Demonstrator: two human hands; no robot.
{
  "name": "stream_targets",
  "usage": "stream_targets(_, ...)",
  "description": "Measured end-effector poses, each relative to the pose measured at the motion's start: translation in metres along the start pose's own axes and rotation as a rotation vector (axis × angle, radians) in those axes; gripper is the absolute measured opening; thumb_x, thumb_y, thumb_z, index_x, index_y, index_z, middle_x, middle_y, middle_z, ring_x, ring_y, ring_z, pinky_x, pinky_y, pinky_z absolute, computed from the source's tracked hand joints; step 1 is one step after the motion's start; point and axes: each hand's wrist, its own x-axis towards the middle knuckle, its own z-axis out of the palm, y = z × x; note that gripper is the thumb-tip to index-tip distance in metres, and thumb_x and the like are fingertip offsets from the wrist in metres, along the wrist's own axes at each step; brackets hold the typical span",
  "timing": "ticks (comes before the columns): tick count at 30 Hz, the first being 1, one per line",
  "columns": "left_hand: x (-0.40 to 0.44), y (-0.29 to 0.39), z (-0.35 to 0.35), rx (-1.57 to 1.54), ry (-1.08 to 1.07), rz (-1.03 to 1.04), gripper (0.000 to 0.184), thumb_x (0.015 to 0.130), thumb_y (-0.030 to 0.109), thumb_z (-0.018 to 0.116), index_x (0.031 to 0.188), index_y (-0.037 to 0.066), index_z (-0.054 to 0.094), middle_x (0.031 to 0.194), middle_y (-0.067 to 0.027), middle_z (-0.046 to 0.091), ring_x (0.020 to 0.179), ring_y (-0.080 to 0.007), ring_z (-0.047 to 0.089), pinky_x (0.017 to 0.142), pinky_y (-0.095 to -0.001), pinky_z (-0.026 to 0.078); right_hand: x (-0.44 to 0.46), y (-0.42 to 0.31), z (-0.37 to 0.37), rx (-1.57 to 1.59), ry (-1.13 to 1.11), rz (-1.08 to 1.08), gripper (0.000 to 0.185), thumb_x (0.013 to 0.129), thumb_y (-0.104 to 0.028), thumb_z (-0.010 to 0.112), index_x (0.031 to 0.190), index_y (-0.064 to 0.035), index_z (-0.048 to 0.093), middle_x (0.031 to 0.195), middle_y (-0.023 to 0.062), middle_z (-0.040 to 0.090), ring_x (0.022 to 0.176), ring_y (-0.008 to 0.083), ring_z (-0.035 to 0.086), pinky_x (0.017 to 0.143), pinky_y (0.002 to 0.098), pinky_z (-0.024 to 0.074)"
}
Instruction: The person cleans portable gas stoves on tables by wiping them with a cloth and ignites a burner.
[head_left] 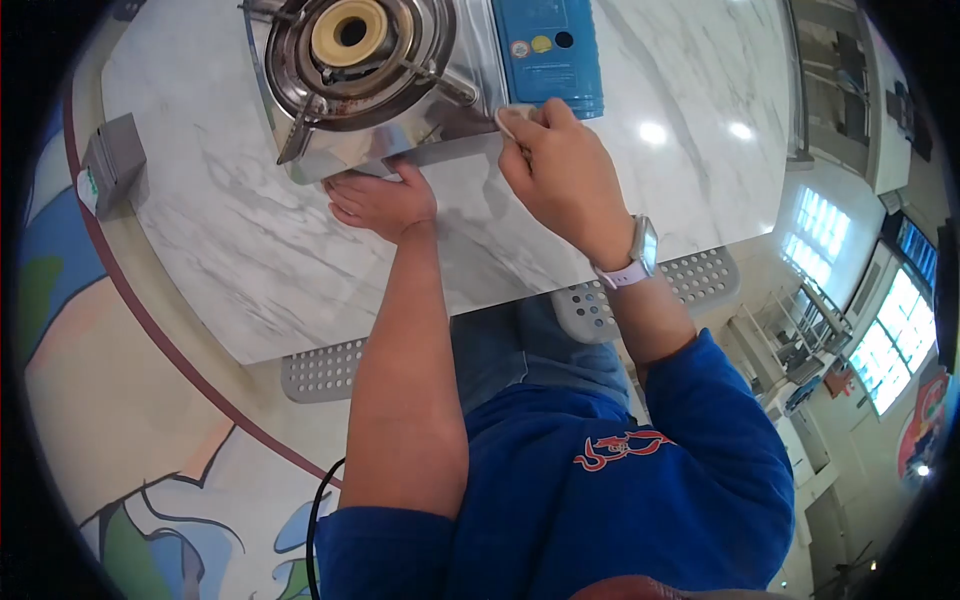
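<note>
"What's held?"

"The right grip (560, 165) seems to pinch a pale knob (502, 120) on the gas stove (385, 85); the left grip (385, 205) is loose, thumb spread, fingers against the near edge."

"And the stove?"

"On the marbled counter (680, 190). I'd judge it stiff, fairly light, its polished metal slippery; best held low by both sides."

"Anything unclear?"

"Left fingertips and most of the knob are hidden; the stove's far side and blue panel (548, 50) are cut off."
</note>
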Motion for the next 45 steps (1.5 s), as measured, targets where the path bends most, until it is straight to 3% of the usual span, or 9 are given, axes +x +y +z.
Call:
stream_targets(2, -0.002, -0.002, 0.005, -0.017, 0.032, 0.016, 0.09, 0.076, 0.039, 0.052, 0.136, -0.015, 0.014, 0.142, -0.0286, 0.025, 0.136, -0.0372, 0.02, 0.109, -0.0517, 0.014, -0.003, 0.003, -0.007, 0.136, -0.116, 0.061, 0.025, 0.079, -0.014, 0.057, 0.099, -0.0055, 0.068, 0.078, 0.0164, 0.057, 0.068, 0.0326, 0.059, 0.062, 0.0419, 0.0492)
stream_targets(8, -0.002, -0.002, 0.006, -0.014, 0.055, 0.014, 0.09, 0.077, 0.041, 0.049, 0.137, -0.015, 0.013, 0.142, -0.0298, 0.024, 0.135, -0.0383, 0.022, 0.109, -0.0523, 0.014, -0.024, 0.005, -0.027, 0.369, 0.032, 0.245, 0.025, 0.079, -0.014, 0.057, 0.1, -0.0065, 0.069, 0.077, 0.0158, 0.057, 0.067, 0.0314, 0.059, 0.062, 0.0406, 0.0489)
stream_targets(11, 0.0, -0.003, 0.01, 0.012, 0.109, 0.031, 0.088, 0.079, 0.043, 0.048, 0.137, -0.014, 0.014, 0.14, -0.0292, 0.027, 0.13, -0.0386, 0.027, 0.107, -0.0522, 0.017, -0.029, 0.021, -0.029, 0.187, 0.161, 0.232, 0.026, 0.078, -0.011, 0.058, 0.102, -0.006, 0.068, 0.079, 0.0168, 0.056, 0.066, 0.0318, 0.059, 0.061, 0.0409, 0.0484)
stream_targets(14, -0.001, -0.002, 0.011, 0.02, 0.143, 0.039, 0.087, 0.08, 0.043, 0.047, 0.138, -0.014, 0.014, 0.139, -0.0284, 0.029, 0.128, -0.0384, 0.03, 0.106, -0.0521, 0.019, -0.029, 0.03, -0.019, 0.069, 0.14, 0.115, 0.027, 0.077, -0.009, 0.059, 0.102, -0.0052, 0.067, 0.08, 0.0175, 0.056, 0.066, 0.0315, 0.058, 0.06, 0.0406, 0.0478)
stream_targets(24, 0.0, -0.003, 0.012, 0.027, 0.165, 0.062, 0.09, 0.081, 0.046, 0.047, 0.14, -0.012, 0.012, 0.137, -0.0269, 0.032, 0.128, -0.0379, 0.03, 0.105, -0.0509, 0.02, -0.023, 0.008, 0.011, 0.127, 0.253, -0.04, 0.026, 0.074, -0.007, 0.063, 0.099, -0.0039, 0.066, 0.077, 0.0135, 0.054, 0.064, 0.0276, 0.056, 0.056, 0.0386, 0.0458)
stream_targets(33, 0.002, -0.008, 0.019, 0.08, 0.186, 0.045, 0.092, 0.081, 0.045, 0.047, 0.141, -0.011, 0.008, 0.137, -0.0261, 0.032, 0.127, -0.0379, 0.032, 0.104, -0.0497, 0.022, -0.032, 0.038, -0.009, 0.34, 0.279, 0.149, 0.029, 0.08, -0.01, 0.058, 0.107, -0.0053, 0.066, 0.081, 0.0152, 0.054, 0.065, 0.0291, 0.057, 0.059, 0.0373, 0.0485)
stream_targets(36, 0.001, 0.001, 0.006, -0.061, 0.121, 0.019, 0.088, 0.082, 0.047, 0.044, 0.138, -0.015, 0.014, 0.139, -0.0305, 0.028, 0.13, -0.0405, 0.029, 0.106, -0.051, 0.019, -0.038, 0.056, -0.02, 0.419, 0.325, 0.248, 0.03, 0.084, -0.013, 0.055, 0.112, -0.0069, 0.065, 0.081, 0.0136, 0.054, 0.065, 0.0268, 0.058, 0.059, 0.0364, 0.0488)
stream_targets(41, 0.002, -0.001, 0.008, -0.029, 0.113, 0.009, 0.085, 0.083, 0.045, 0.046, 0.138, -0.013, 0.016, 0.137, -0.0289, 0.031, 0.128, -0.0411, 0.031, 0.104, -0.0516, 0.021, -0.035, 0.095, -0.029, 0.414, 0.358, 0.369, 0.03, 0.085, -0.017, 0.055, 0.111, -0.0084, 0.067, 0.082, 0.0119, 0.054, 0.069, 0.0225, 0.056, 0.064, 0.0306, 0.0461)
stream_targets(45, 0.003, -0.006, 0.01, -0.031, 0.172, 0.056, 0.079, 0.082, 0.041, 0.051, 0.134, -0.011, 0.024, 0.13, -0.028, 0.038, 0.12, -0.0421, 0.038, 0.099, -0.0532, 0.027, -0.03, 0.107, -0.028, 0.492, 0.332, 0.3, 0.03, 0.084, -0.017, 0.055, 0.111, -0.0071, 0.067, 0.081, 0.0118, 0.054, 0.067, 0.0221, 0.056, 0.062, 0.0309, 0.0472)
